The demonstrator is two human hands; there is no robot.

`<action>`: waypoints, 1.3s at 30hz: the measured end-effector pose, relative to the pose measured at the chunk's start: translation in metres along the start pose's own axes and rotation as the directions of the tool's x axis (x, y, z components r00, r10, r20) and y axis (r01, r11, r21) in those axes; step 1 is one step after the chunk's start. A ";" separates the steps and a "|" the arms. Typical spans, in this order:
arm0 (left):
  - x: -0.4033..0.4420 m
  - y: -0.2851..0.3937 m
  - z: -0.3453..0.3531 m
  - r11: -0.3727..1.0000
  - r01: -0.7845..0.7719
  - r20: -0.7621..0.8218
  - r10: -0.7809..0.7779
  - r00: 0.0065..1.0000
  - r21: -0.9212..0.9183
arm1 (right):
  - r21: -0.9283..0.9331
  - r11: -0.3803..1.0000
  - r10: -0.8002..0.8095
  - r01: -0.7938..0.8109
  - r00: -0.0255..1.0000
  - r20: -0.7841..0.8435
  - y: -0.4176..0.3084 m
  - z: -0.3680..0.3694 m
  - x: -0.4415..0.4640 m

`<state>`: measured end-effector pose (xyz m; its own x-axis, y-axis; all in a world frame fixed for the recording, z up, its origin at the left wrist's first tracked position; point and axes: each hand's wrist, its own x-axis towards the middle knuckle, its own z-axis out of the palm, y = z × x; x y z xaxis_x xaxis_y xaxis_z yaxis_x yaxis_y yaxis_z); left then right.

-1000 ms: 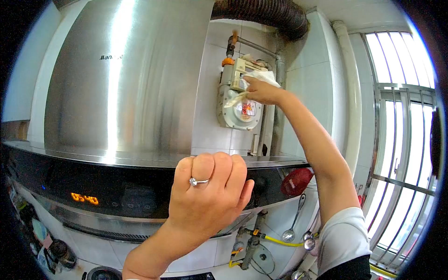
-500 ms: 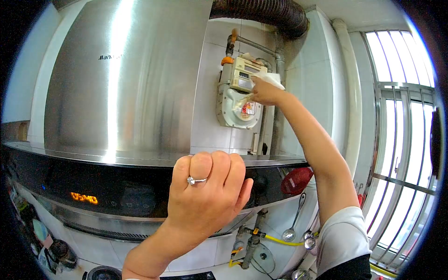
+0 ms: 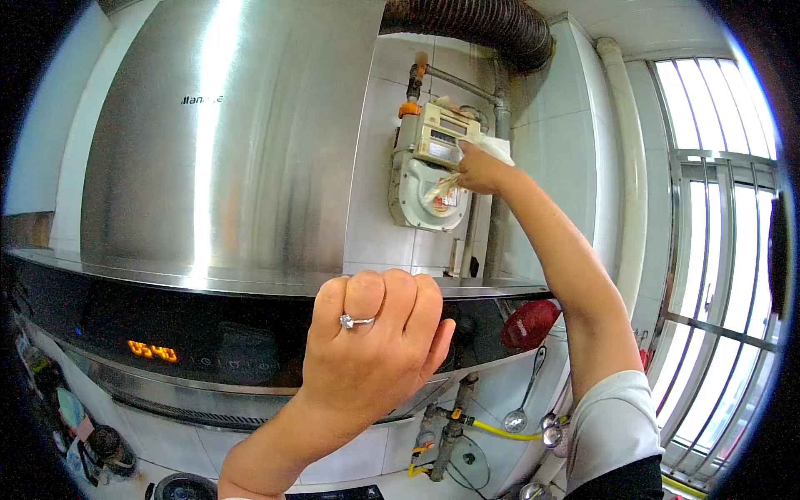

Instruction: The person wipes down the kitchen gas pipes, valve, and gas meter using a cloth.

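Observation:
My left hand (image 3: 371, 346), with a ring on one finger, is closed over the front top edge of the range hood (image 3: 250, 287); its fingertips are hidden behind the edge. Higher and to the right, my right hand (image 3: 483, 168) holds a crumpled white cloth (image 3: 493, 148), which shows above and below the fingers. The hand is at the right side of the gas meter (image 3: 433, 187), beside its small display panel. A part of the cloth hangs over the meter's round lower front, near a red and white label.
A dark ribbed duct (image 3: 475, 25) runs above the meter, with metal pipes beside it. At the right is a barred window (image 3: 717, 250). Below the hood hang a red object (image 3: 531, 323) and a ladle (image 3: 517, 417), near a yellow hose (image 3: 500, 431).
My right hand has moved a little to the right with the cloth, from the meter's panel to its right side, uncovering more of the display. My left hand stays on the hood edge.

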<state>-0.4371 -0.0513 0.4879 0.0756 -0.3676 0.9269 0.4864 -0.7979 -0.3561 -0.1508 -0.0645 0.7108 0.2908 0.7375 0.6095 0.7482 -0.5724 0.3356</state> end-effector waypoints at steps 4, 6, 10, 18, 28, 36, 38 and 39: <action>-0.001 0.002 0.002 1.000 0.009 -0.023 -0.009 1.000 0.004 | 0.058 0.933 -0.337 0.356 0.919 -0.206 0.006 0.003 -0.006; 0.000 0.001 0.002 1.000 0.007 -0.019 -0.007 1.000 0.001 | -0.042 0.909 -0.406 0.415 0.859 -0.310 0.008 0.004 -0.009; 0.000 0.001 0.000 1.000 0.008 -0.004 -0.008 1.000 -0.004 | 0.209 0.956 -0.150 0.207 0.954 -0.259 0.027 0.002 -0.015; 0.002 0.005 -0.003 1.000 0.024 0.044 -0.025 0.999 0.020 | 0.391 0.920 0.104 0.029 0.944 -0.314 0.085 -0.011 -0.049; 0.005 0.010 -0.003 0.993 0.008 0.062 -0.016 0.998 0.121 | 0.853 0.474 0.374 0.220 0.826 -0.421 0.112 0.050 -0.039; 0.006 0.012 -0.001 0.981 -0.048 0.058 0.038 0.998 0.187 | 0.890 0.173 0.134 0.422 0.885 -0.446 0.086 0.070 -0.032; 0.007 0.013 -0.001 0.978 -0.056 0.074 0.042 0.996 0.198 | 0.866 0.224 0.127 0.447 0.868 -0.481 0.082 0.074 -0.016; 0.008 0.014 -0.001 0.978 -0.051 0.086 0.034 0.996 0.201 | 0.840 0.287 0.114 0.461 0.854 -0.508 0.077 0.074 -0.011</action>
<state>-0.4310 -0.0658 0.4904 0.1670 -0.3522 0.9209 0.6472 -0.6655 -0.3719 -0.0526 -0.0907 0.6768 0.0304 0.3826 0.9234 0.8493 0.4773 -0.2257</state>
